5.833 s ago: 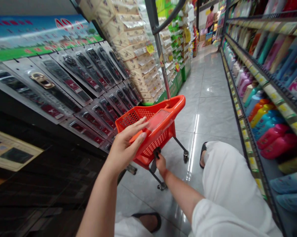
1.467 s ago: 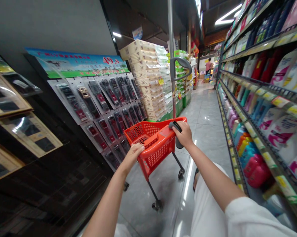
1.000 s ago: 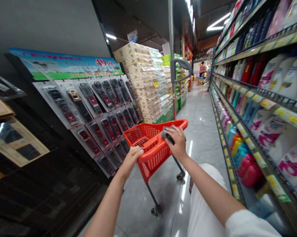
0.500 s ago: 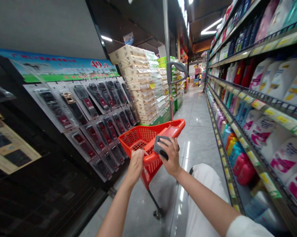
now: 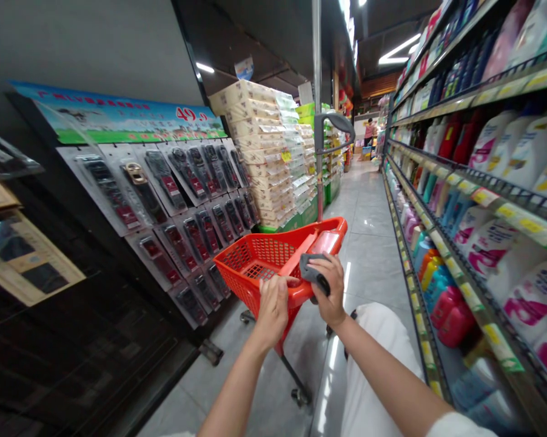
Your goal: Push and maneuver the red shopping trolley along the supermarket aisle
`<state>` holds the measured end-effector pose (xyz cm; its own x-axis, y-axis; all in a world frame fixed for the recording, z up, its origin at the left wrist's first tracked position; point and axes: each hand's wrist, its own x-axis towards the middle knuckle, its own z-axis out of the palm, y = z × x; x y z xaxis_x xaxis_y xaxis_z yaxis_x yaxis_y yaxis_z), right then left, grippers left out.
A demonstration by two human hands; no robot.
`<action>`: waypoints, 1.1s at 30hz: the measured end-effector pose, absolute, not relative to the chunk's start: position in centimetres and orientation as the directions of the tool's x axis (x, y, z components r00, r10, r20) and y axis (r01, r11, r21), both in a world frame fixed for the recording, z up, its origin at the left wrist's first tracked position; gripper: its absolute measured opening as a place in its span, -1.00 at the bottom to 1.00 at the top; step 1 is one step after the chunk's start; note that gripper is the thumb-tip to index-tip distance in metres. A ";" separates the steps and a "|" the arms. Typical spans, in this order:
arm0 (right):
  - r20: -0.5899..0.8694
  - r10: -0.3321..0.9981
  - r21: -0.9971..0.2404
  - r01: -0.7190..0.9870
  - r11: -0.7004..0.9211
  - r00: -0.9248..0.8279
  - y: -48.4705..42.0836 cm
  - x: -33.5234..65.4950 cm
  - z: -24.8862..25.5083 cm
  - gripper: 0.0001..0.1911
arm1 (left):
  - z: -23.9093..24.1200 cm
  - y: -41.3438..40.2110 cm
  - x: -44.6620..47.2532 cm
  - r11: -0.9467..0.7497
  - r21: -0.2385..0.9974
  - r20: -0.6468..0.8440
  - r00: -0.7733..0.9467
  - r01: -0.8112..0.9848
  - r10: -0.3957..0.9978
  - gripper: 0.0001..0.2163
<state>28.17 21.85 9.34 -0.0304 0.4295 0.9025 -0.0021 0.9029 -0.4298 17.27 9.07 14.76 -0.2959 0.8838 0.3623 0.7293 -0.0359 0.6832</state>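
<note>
A small red plastic shopping trolley (image 5: 255,261) on wheels stands in the aisle in front of me. My left hand (image 5: 272,306) is closed over its near rim. My right hand (image 5: 330,291) presses a dark grey cloth (image 5: 312,270) against the same rim just to the right, with the fingers wrapped round the cloth. A tall grey pole with a curved handle (image 5: 332,124) rises from the trolley's far end. My white-clad leg shows below my right arm.
Shelves of coloured bottles (image 5: 455,182) line the right side. On the left hang packaged belts (image 5: 182,182) on a dark display, then stacked tissue packs (image 5: 264,152). The glossy tiled aisle (image 5: 369,206) runs ahead to a person (image 5: 369,130) far off.
The trolley has been pulled closer and turned. My right hand has slid the cloth along the rim towards my left hand, which shifted to the near rim.
</note>
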 end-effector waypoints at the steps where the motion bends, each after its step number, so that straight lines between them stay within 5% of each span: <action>1: 0.912 0.407 -0.408 -0.003 0.913 -0.047 22.5 28.6 9.3 -0.77 | 14.8 8.9 17.2 -0.051 0.688 0.351 -0.271 0.724 0.896 -0.47; 6: 0.883 0.469 -0.469 -0.009 0.883 -0.021 26.8 29.6 10.4 -0.76 | 14.4 9.5 14.3 -0.144 0.692 0.408 -0.218 0.707 0.887 -0.55; 9: 0.852 0.522 -0.522 -0.005 0.853 0.025 26.1 30.0 10.6 -0.76 | 12.6 11.3 11.4 -0.003 0.605 0.345 -0.259 0.796 0.902 -0.54; 12: 0.884 0.450 -0.453 0.004 0.891 -0.125 24.8 30.7 10.3 -0.79 | 10.1 13.1 9.3 0.137 0.538 0.235 -0.305 0.831 0.923 -0.53; 15: 0.901 0.369 -0.386 -0.034 0.922 -0.229 26.3 31.3 10.2 -0.79 | 8.3 14.4 8.6 0.149 0.461 0.297 -0.310 0.875 0.903 -0.57; 21: 0.852 0.522 -0.523 0.064 0.850 0.033 29.5 30.1 10.1 -0.71 | 7.9 17.3 9.7 0.177 0.374 0.329 -0.309 0.910 0.892 -0.56; 27: 0.906 0.335 -0.295 0.180 0.938 -0.261 28.3 30.8 9.5 -0.79 | 8.4 18.3 10.8 0.216 0.329 0.332 -0.326 0.920 0.885 -0.53; 33: 0.874 0.486 -0.482 0.178 0.858 0.021 32.4 30.0 10.1 -0.74 | 9.7 19.0 11.8 0.211 0.306 0.232 -0.288 0.928 0.929 -0.44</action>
